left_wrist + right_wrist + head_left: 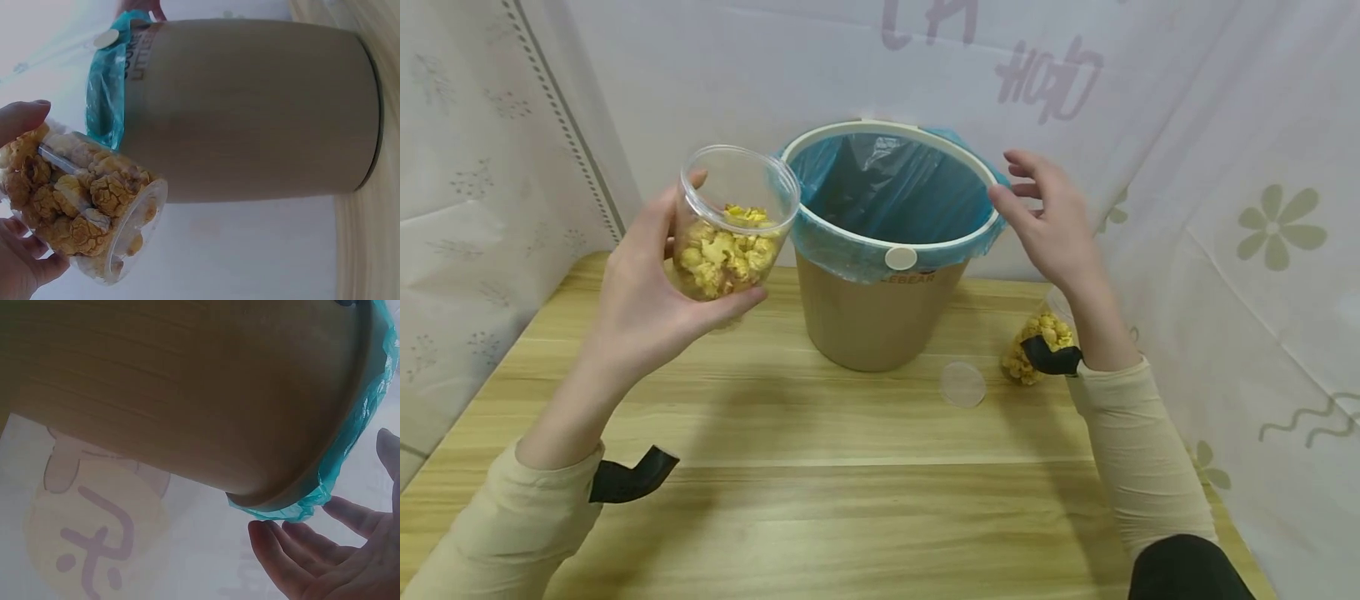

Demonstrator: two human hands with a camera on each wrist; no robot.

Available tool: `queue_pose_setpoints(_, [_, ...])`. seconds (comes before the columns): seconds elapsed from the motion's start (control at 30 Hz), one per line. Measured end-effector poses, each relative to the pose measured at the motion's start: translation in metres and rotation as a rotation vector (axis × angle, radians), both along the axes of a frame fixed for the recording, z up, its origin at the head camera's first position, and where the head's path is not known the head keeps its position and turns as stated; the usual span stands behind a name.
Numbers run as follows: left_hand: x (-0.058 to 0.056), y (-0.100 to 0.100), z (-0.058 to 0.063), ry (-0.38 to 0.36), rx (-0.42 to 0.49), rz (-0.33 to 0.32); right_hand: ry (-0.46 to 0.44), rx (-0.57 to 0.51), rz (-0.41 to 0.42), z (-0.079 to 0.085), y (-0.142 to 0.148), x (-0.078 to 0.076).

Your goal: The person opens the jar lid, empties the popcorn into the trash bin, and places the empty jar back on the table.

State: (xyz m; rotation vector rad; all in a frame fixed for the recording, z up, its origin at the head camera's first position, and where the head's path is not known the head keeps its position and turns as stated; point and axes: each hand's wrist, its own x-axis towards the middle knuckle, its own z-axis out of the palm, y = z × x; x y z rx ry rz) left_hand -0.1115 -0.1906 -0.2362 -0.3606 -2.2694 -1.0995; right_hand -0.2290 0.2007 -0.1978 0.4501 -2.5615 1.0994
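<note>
Head view: a clear tub [730, 179], uncovered and part-filled with popcorn [726, 258], is held above the table [850, 500], its mouth leaning toward the beige bin [876, 321] beside it. The left hand [640, 296] grips it, fingers and thumb curled round the wall. The tub should prove light, smooth and rather slippery, its thin wall likely to flex; a gentle hold around the filled part seems best, leaving the mouth free. A blue liner [842, 254] folds over the bin's rim. At the far side, the right hand [1052, 225] has fingers loosely curved, apart from the thumb; contact with the liner cannot be told. Nearby: a clear disc [962, 383] and a 2nd tub [1062, 302], partly hidden.
</note>
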Motion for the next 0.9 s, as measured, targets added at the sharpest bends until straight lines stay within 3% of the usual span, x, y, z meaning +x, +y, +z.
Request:
queue_pose_setpoints(0.33, [-0.011,-0.013,0.019,-0.051,-0.051,0.057,-0.1,0.007,-0.003,-0.001,-0.002,-0.005])
queue_pose_setpoints(0.63, [-0.033,-0.023,0.044,-0.116,-0.139,0.065,-0.165,0.03,-0.018,-0.002,0.0,-0.01])
queue_pose_setpoints(0.77, [-0.042,-0.025,0.056,-0.139,-0.175,0.041,-0.197,0.016,0.019,-0.006,0.002,-0.016])
queue_pose_setpoints(0.9, [-0.048,-0.027,0.065,-0.162,-0.229,0.03,-0.234,-0.073,0.09,-0.011,0.001,-0.023])
